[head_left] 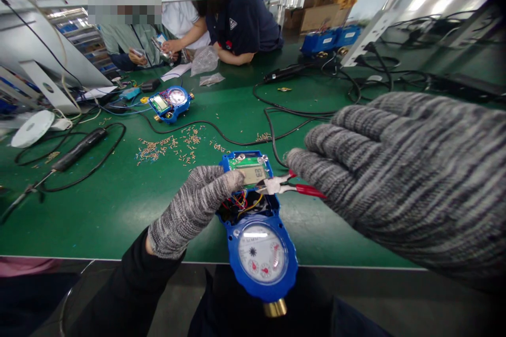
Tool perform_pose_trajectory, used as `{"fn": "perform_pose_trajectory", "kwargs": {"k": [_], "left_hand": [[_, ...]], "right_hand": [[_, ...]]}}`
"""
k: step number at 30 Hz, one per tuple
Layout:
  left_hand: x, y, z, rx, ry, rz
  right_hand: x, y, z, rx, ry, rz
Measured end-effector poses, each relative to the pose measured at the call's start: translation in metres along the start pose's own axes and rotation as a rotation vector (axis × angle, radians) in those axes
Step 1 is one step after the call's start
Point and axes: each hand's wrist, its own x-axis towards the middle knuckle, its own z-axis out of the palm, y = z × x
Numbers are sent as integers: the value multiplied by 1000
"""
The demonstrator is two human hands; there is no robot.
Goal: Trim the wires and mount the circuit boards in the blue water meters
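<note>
With the left hand (pixel 190 208), gloved, clamped on the upper left side of the meter (pixel 259 253), thumb across part of the display (pixel 255 175). With the right hand (pixel 399 168), gloved too, right beside the red handles of the pliers (pixel 272 185), fingers close together; cannot tell whether wrapped around the handles, with the palm turned out of sight. At the display's right edge, the pliers' nose; cannot tell if touching or just above.

To work well here, hold the meter firm, since reaching past the near edge of the table (pixel 118 216), with dial (pixel 261 253) and brass fitting (pixel 275 308) toward the lap. Press lightly with the thumb. Keep the nose shallow and off the loose wires (pixel 241 201) in the uncovered bay below; squeeze gently, prising nothing against the board (pixel 249 160).

Farther out, on the green surface, small pins (pixel 152 151) in scattered patches, with a black cable (pixel 272 129) nearby. To the left, an iron (pixel 81 148) and a white disc (pixel 33 129). Beyond the pins, a second meter (pixel 176 99), display up. Farther still, a clear bag (pixel 204 60), then three people (pixel 241 26) along the far side. To the far right, blue units (pixel 316 42) before a carton (pixel 322 17), with shelving behind.
</note>
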Motion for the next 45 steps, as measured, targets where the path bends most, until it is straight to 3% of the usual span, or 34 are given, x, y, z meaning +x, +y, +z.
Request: {"fn": "perform_pose_trajectory", "kwargs": {"k": [10, 18, 23, 26, 32, 35, 45], "left_hand": [[3, 1, -1, 1, -163, 73], [5, -7, -5, -9, -23, 88], [11, -13, -12, 4, -88, 47], [10, -13, -12, -5, -63, 44], [2, -5, -3, -51, -96, 113], [1, -5, -1, -74, -91, 97], [5, -4, -5, -83, -176, 116]], "right_hand": [[4, 4, -3, 6, 5, -35], [6, -16, -8, -46, 85, 117], [3, -23, -8, -87, 163, 147], [0, -21, -3, -78, 190, 120], [-2, -1, 9, 183, 23, 180], [-3, 5, 13, 279, 34, 194], [-4, -7, 7, 57, 15, 125]]}}
